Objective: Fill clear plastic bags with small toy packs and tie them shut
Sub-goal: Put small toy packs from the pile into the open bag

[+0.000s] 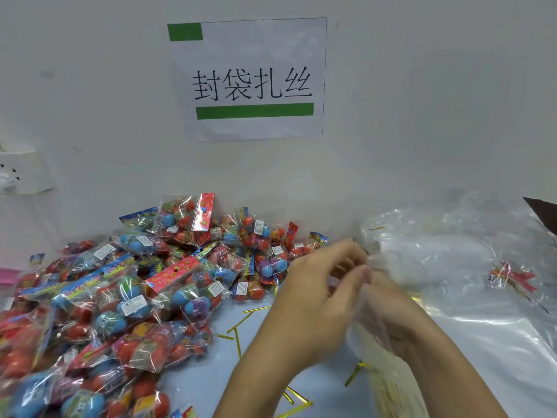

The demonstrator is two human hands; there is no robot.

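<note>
I see both hands meeting at the right of the tabletop (316, 396), working a clear plastic bag (370, 336). My left hand (313, 300) has its fingers (358, 276) curled and pinching the bag's top edge, I judge to part its mouth. My right hand (391, 309) lies behind the film, gripping it; exactly how, I cannot tell. The toy packs (120, 297) are heaped just left, within easy reach for filling. Gold twist ties (241, 324) are scattered near the hands, and the spare bags (452, 254) are stacked at right.
</note>
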